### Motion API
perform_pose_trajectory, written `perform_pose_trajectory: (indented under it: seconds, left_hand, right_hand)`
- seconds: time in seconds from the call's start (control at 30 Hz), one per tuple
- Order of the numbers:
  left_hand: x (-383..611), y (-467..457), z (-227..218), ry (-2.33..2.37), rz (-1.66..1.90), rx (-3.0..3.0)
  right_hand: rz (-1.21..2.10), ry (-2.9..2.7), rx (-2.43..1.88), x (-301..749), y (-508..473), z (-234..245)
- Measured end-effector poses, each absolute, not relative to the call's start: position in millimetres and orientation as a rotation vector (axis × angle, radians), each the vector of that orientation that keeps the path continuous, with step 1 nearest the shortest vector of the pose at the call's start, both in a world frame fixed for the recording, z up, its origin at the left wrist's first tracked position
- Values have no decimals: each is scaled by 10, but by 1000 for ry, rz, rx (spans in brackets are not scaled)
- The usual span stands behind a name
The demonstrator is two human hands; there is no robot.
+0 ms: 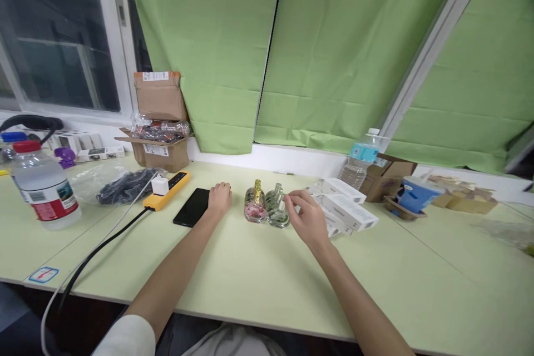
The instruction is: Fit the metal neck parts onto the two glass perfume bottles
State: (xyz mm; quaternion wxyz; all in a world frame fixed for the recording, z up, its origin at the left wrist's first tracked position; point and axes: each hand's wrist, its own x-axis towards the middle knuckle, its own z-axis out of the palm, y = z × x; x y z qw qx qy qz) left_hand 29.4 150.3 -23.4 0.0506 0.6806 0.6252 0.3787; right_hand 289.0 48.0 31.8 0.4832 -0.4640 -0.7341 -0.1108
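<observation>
Two short rows of small glass perfume bottles stand side by side in the middle of the table. Pink bottles (pixel 255 211) with gold caps make up the left row, greenish bottles (pixel 278 218) with silver caps the right one. My right hand (pixel 307 218) reaches in from the right, thumb and forefinger closed at the cap of the nearest greenish bottle. Left of the rows, my left hand (pixel 219 198) rests on the table with its fingers curled, palm hidden. It lies against the right edge of a black phone or tablet (pixel 192 207), and I see nothing in it.
White flat boxes (pixel 344 211) lie right of my right hand, before a water bottle (pixel 362 158), a cardboard box (pixel 386 178) and a blue tub (pixel 417 194). Leftward are a yellow power strip (pixel 167 191) with cables, a bagged dark bundle (pixel 127 186), an open carton (pixel 167 153) and a red-capped bottle (pixel 44 189).
</observation>
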Motion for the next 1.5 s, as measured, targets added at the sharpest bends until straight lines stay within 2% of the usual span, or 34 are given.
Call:
perform_pose_trajectory:
  seconds: [0.33, 0.53, 0.9, 1.2, 1.5]
  left_hand:
    - [343, 1429, -76, 1360, 1681, 1428]
    - [371, 1328, 114, 703, 1635, 676]
    - [510, 1216, 132, 616, 1535, 552]
    - [657, 1029, 284, 537, 1498, 510]
    - [1133, 567, 303, 440, 1388, 662]
  right_hand:
    - [-248, -1761, -1088, 2891, 469, 327]
    - [-218, -1767, -1051, 2891, 473, 344]
    - [-270, -1771, -885, 2841, 391, 364]
    - [-220, -2091, -634, 2423, 191, 213]
    - [-176, -2004, -844, 2229, 181, 88]
